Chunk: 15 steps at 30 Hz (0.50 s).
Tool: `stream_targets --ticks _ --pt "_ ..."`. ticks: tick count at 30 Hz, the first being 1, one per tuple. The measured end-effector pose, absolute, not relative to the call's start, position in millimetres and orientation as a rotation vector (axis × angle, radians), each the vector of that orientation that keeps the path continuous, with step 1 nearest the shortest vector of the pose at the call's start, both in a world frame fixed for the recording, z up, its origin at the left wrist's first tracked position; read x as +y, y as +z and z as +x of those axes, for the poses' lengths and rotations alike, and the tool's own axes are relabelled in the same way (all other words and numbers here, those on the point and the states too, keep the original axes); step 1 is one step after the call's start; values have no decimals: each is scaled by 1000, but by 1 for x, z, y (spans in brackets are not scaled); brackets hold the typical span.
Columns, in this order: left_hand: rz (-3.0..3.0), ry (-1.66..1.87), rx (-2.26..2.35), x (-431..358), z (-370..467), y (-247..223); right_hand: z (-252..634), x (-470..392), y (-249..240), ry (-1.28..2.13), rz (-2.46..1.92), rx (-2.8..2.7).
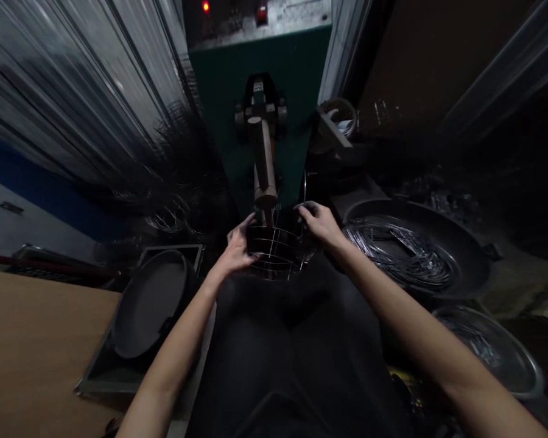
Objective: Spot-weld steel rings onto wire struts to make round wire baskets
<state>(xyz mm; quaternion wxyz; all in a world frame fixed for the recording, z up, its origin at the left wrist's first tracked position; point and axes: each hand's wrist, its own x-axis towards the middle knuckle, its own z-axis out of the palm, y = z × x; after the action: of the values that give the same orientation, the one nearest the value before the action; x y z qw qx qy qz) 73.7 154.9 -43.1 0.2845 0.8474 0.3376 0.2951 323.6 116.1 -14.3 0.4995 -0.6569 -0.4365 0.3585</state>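
A round wire frame [274, 248] with thin curved wires and crossing rods lies below the electrode of a green machine [210, 79]. My left hand [238, 248] is at the frame's left side, its thumb and fingers spread around the edge; whether it bears any weight of the frame is hard to tell. At the upper right of the frame, my right hand [317, 220] has its thumb and fingertips pressed together near a thin upright wire. What lies in that pinch is too dark and small to make out. The machine's thick cylindrical arm [265, 176] points down between both hands.
On the right, a wide dark pan [472, 261] holds many bent wires, with a clear-rimmed bowl [532, 371] of wires below it. A dark round pan [153, 304] stands at left beside a wooden board [36, 340]. Wire rings [167, 216] hang at the left.
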Motion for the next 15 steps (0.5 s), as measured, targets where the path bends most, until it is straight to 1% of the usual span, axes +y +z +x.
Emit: stream_targets --ticks 3,7,10,15 --pt "2131 949 871 165 88 -64 306 139 -16 1019 -1513 -906" --pt "2002 1177 774 160 86 -81 286 147 -18 1244 -1368 -730" --pt "1966 1246 768 159 79 -86 276 149 -17 1297 -1318 -705" --pt "1922 1276 773 162 78 -88 270 153 -17 1291 -1323 -710"
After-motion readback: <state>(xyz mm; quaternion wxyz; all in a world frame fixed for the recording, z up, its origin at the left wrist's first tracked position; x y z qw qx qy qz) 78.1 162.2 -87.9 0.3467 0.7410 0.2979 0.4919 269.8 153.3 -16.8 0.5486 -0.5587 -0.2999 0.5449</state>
